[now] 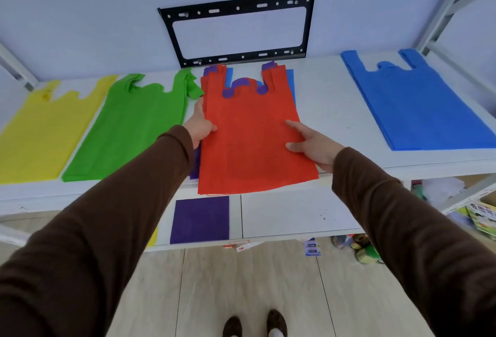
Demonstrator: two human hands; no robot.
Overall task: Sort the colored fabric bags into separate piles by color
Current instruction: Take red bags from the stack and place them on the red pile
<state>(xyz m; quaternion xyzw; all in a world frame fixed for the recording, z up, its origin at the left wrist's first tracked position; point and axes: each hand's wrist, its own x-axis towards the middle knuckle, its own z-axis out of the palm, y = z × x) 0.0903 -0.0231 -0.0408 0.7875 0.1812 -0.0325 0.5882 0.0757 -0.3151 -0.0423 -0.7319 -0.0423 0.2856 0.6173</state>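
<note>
A mixed stack of fabric bags lies in the middle of the white shelf (330, 111), topped by a red bag (249, 143). Purple (236, 88) and blue (291, 81) bags peek out beneath it. My left hand (200, 124) grips the red bag's left edge, fingers tucked under. My right hand (312, 146) holds its right edge, thumb and forefinger spread on top. A yellow pile (43, 132) lies far left, a green pile (128, 127) beside it, a blue pile (418, 100) at the right. A purple bag (200, 220) lies on the lower shelf.
A black metal bracket (236, 27) is fixed to the wall behind the stack. Grey rack posts (453, 1) stand at the right and left. Boxes and clutter (477, 216) sit on the lower right. My shoes (255, 323) are on the wooden floor.
</note>
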